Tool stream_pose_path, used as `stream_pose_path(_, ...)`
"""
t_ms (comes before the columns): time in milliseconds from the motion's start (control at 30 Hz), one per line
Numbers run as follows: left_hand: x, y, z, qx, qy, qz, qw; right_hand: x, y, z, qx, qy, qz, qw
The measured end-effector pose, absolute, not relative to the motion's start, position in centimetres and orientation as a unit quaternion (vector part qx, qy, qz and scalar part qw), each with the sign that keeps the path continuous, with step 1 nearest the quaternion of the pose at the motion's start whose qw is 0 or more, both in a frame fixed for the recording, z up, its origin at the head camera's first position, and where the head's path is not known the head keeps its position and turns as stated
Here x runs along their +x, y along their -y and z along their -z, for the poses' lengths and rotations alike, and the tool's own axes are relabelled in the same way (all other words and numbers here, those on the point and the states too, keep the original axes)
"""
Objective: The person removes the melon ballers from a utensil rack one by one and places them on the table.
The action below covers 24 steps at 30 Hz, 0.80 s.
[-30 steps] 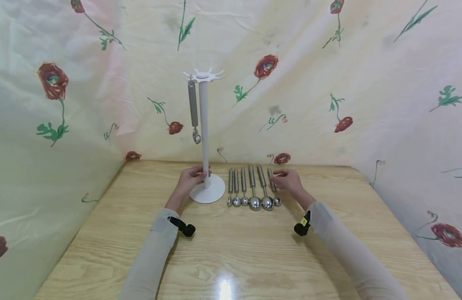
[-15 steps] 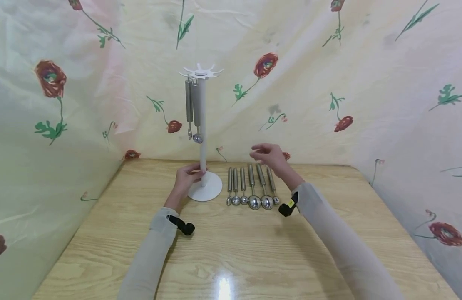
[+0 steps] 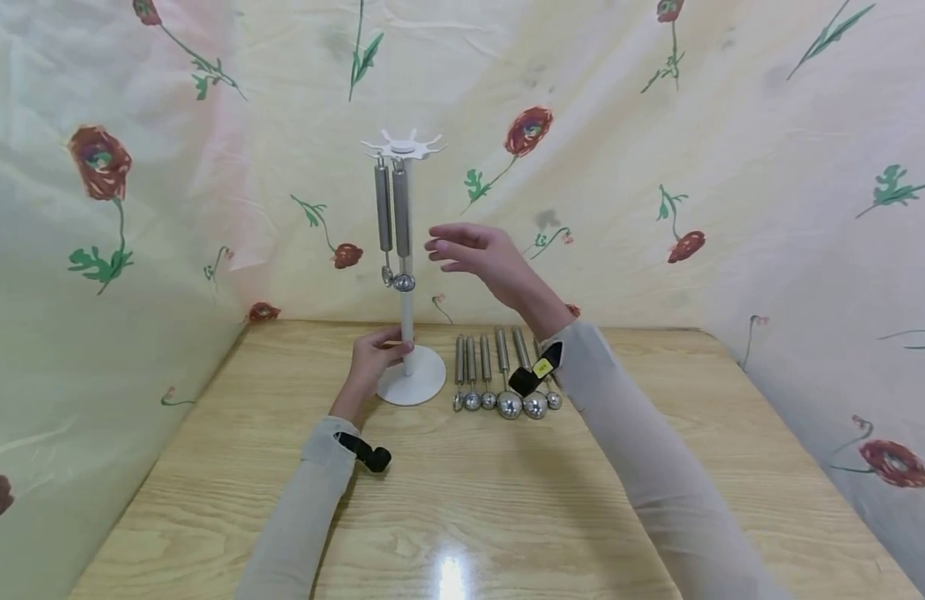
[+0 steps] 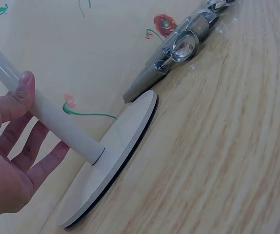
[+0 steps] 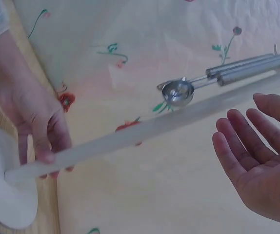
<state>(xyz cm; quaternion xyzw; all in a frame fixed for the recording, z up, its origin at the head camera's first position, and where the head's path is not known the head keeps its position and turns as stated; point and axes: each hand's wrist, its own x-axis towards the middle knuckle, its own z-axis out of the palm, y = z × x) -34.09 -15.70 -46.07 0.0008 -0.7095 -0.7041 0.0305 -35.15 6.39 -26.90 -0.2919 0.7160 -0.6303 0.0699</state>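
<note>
A white stand's pole [image 3: 407,317] rises from a round base [image 3: 425,385]. My left hand [image 3: 372,360] grips the pole low down, thumb on one side and fingers round the other. Two steel melon ballers [image 3: 401,212] hang by their handle ends from the spoked top [image 3: 404,150], bowls downward. Beside the upper pole, my right hand [image 3: 487,257] is raised with nothing in it. In the right wrist view its fingers [image 5: 237,153] are loosely spread, apart from the pole and the hanging melon ballers.
Several more steel melon ballers [image 3: 510,406] lie in a row right of the base, handles away from me, bowls towards me, in differing sizes. My right sleeve and wrist camera [image 3: 533,379] partly cover the row. Flower-printed cloth [image 3: 620,167] stands behind the wooden table [image 3: 462,483].
My right hand has lifted from the row, moving up and left to the stand. The hanging melon ballers have swung round towards the front. My left hand stays on the pole.
</note>
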Motion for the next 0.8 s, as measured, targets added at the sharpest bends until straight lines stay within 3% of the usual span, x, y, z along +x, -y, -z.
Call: stream_pose_path(800,-34.3,16.1,46.0,-0.005,0.71,0.705,0.005,-35.2,-3.6,23.9,-0.355,-0.666,0.628,0.19)
